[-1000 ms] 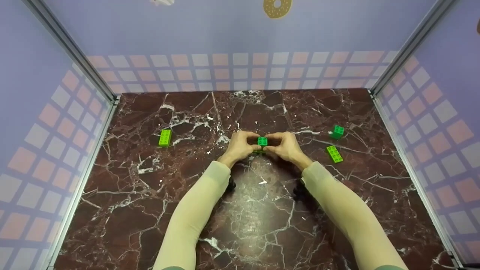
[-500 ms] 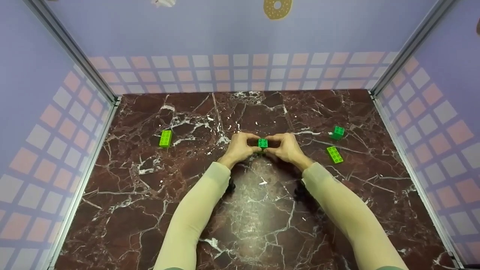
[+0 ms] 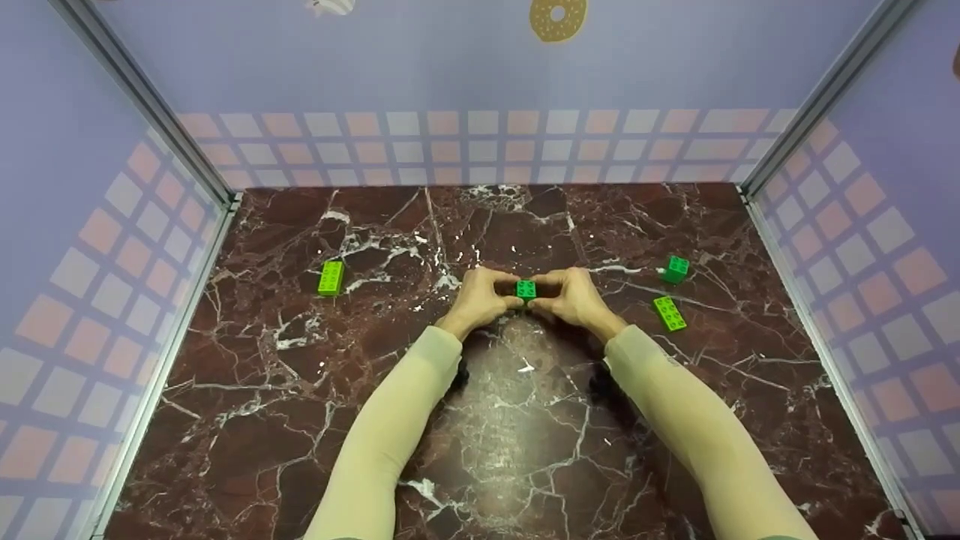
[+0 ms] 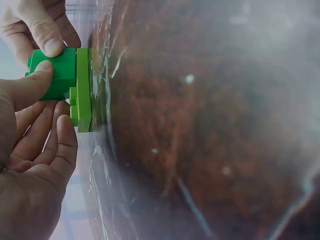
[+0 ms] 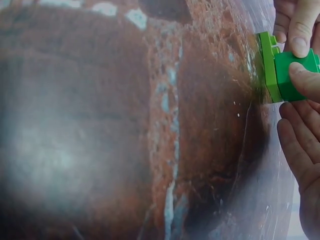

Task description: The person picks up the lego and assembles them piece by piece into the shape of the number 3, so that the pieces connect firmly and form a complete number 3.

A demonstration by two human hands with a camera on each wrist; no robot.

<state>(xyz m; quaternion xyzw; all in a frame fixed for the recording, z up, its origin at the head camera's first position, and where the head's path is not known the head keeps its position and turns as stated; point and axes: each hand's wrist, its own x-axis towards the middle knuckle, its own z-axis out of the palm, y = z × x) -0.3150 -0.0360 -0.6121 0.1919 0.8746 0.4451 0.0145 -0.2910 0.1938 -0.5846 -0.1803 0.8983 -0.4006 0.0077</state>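
Note:
Near the middle of the table, my left hand (image 3: 480, 295) and right hand (image 3: 573, 295) pinch a dark green square toy building brick (image 3: 526, 290) from both sides. Its studs face up. In the left wrist view, the dark green brick (image 4: 61, 67) sits over one end of a thin lime green brick (image 4: 84, 92), on the right hand's side. Studs on the lime piece's other end stay uncovered, beside the left fingers. Both thumbs press the dark brick's near face. The right wrist view shows the lime brick (image 5: 270, 70) flat on the table; whether the two are fully joined I cannot tell.
Off to the left lies a lime green brick (image 3: 331, 278). On the right are another dark green square brick (image 3: 676, 270) and a lime green brick (image 3: 670, 313). Walls enclose the dark marbled table (image 3: 495, 450) at the back and both sides.
Both hands keep their grip on the dark green brick and barely move. The lime edge seen below it a second ago is now hidden in the head view. The loose bricks stay put.

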